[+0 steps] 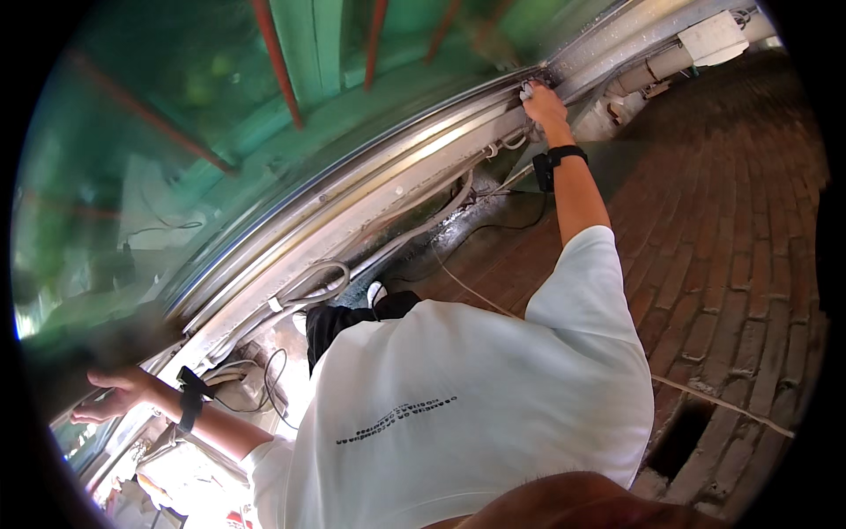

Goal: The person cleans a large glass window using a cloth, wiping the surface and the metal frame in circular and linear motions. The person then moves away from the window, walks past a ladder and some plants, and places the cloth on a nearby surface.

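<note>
My right hand (545,106) reaches to the far corner of a metal window frame, its fingers closed around a small whitish-grey wad (527,91) that looks like a cloth or tissue. The wad is pressed at the end of the frame's sill track (397,163). At the lower left, my left hand (115,394) is open, thumb and fingers apart, beside the near end of the same frame. I cannot tell whether it touches the frame. Past the track stands a glass pane (176,176). Both wrists carry a black strap with a small device.
Beyond the glass are green panels and red bars (278,62). Pale cables (414,231) run along the wall under the sill. A brick surface (731,229) fills the right side, with a thin cord (723,404) across it. A bright cluttered area lies at lower left.
</note>
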Motion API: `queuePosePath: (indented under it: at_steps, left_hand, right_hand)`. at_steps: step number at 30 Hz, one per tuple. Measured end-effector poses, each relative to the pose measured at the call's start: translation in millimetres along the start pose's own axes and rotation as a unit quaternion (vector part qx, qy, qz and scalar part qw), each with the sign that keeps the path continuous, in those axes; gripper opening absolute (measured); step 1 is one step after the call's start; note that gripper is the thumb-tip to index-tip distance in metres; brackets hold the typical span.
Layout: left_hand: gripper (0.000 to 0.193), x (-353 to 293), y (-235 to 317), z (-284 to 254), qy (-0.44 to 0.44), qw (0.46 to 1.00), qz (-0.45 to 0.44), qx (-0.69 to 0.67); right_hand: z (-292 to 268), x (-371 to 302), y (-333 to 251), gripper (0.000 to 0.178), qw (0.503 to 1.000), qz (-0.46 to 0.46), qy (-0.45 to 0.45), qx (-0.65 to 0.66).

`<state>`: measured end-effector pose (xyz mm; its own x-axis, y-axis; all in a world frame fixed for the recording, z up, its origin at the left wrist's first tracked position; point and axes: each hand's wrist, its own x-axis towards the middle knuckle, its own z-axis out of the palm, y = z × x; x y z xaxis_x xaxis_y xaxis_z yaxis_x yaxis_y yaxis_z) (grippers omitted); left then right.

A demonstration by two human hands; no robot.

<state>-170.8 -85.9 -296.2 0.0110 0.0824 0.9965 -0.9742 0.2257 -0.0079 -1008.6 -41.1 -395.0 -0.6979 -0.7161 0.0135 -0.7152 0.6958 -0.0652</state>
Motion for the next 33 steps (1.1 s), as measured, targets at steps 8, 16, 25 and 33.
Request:
queuePosePath:
  at_steps: [8, 16, 25, 33]
  left_hand:
    - [0.067, -5, 3, 2, 0.02, 1.0, -0.02, -0.009]
    - [0.065, -3, 9, 3, 0.034, 0.998, -0.04, -0.031]
    - [0.063, 1, 14, 2, 0.041, 0.999, -0.034, -0.012]
    - [0.061, 4, 15, -1, 0.027, 0.999, -0.025, -0.023]
  right_hand:
    - [-38, 10, 43, 0.048, 0.906, 0.024, 0.324, 0.271]
    - [-107, -1, -14, 0.039, 0.856, -0.044, 0.457, 0.237]
    - [-20, -22, -57, 0.03, 0.953, -0.021, 0.289, 0.082]
    - [-42, -27, -54, 0.026, 0.887, -0.037, 0.392, 0.241]
